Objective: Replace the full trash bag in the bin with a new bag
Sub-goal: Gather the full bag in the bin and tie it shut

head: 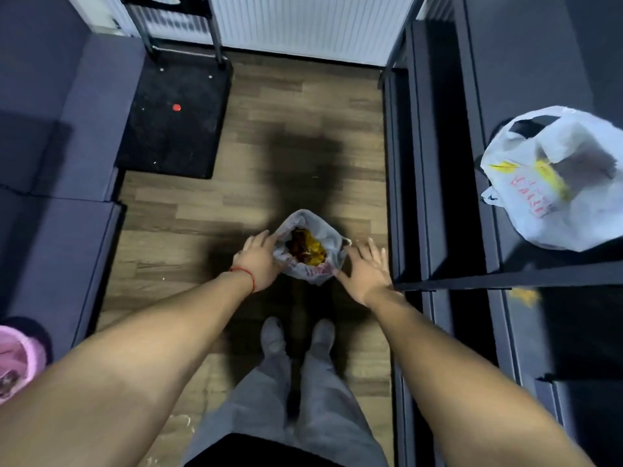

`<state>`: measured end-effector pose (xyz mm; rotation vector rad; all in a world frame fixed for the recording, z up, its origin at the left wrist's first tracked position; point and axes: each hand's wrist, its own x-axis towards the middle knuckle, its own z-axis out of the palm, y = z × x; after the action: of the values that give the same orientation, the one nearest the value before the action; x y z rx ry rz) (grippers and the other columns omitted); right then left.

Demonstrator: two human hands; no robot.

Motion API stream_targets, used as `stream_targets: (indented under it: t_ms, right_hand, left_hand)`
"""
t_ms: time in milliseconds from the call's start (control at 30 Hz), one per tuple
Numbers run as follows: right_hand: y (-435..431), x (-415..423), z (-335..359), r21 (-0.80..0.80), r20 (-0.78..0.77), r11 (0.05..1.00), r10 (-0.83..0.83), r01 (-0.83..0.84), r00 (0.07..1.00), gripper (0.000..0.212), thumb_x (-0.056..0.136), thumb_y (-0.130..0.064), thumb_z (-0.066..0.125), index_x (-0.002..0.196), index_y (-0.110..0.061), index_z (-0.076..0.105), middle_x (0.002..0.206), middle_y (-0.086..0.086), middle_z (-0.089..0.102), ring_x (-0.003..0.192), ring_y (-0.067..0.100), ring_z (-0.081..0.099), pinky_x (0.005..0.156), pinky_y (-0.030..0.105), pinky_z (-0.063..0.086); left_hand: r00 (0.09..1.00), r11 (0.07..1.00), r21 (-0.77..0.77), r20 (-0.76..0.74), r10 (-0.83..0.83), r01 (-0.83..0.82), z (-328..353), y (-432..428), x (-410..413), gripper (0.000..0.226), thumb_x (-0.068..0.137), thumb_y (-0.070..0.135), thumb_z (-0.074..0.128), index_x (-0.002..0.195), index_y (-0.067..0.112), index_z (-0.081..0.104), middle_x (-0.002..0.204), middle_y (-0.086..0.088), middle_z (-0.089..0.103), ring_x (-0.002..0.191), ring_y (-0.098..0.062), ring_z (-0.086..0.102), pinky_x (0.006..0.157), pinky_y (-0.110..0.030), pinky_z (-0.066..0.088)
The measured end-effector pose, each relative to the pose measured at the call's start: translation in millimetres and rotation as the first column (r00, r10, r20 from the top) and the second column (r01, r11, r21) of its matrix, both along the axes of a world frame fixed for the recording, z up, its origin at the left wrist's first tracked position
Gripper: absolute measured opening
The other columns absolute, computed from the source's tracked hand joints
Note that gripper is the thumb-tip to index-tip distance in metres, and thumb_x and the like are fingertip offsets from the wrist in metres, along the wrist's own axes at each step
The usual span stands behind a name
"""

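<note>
A small bin stands on the wood floor just ahead of my feet, lined with a pale grey trash bag (315, 264) whose open mouth shows yellow and brown waste (307, 247). The bag covers the bin itself. My left hand (259, 258), with a red string on the wrist, rests against the bag's left rim; whether its fingers grip the plastic I cannot tell. My right hand (365, 269) hovers at the bag's right side, fingers spread, holding nothing. A white plastic bag (556, 183) with yellow and red print lies on the dark surface to the right.
A dark shelf unit (438, 163) runs along the right, close to the bin. A grey sofa (57, 183) fills the left side. A black mat (175, 123) and chair legs (215, 38) lie ahead near a white radiator (303, 25). A pink object (17, 358) sits at lower left.
</note>
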<state>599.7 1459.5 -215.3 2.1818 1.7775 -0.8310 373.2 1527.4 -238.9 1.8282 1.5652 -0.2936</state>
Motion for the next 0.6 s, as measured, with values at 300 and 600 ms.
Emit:
stream_targets:
  t_ms: [300, 600]
  right_hand:
    - [41.7, 56.1, -170.0, -0.04, 0.141, 0.999, 0.011, -0.006, 0.99, 0.055, 0.097, -0.041, 0.04, 0.147, -0.02, 0.031, 0.161, 0.006, 0.017, 0.15, 0.027, 0.0, 0.12, 0.051, -0.007]
    - [83.8, 109.6, -390.6, -0.072, 0.21, 0.997, 0.039, -0.025, 0.977, 0.044, 0.099, -0.032, 0.035, 0.142, -0.022, 0.042, 0.162, 0.006, 0.014, 0.15, 0.027, 0.003, 0.119, 0.052, -0.007]
  left_hand:
    - [0.99, 0.993, -0.026, -0.08, 0.116, -0.118, -185.3, 33.0, 3.1, 0.066, 0.088, 0.035, 0.057, 0.146, 0.023, 0.029, 0.16, -0.01, 0.013, 0.144, -0.037, 0.02, 0.112, -0.05, 0.032]
    - [0.976, 0.986, 0.058, -0.145, 0.16, -0.153, -391.7, 69.1, -0.5, 0.046, 0.086, 0.031, 0.059, 0.131, 0.024, 0.05, 0.154, -0.018, 0.023, 0.138, -0.038, 0.026, 0.107, -0.051, 0.036]
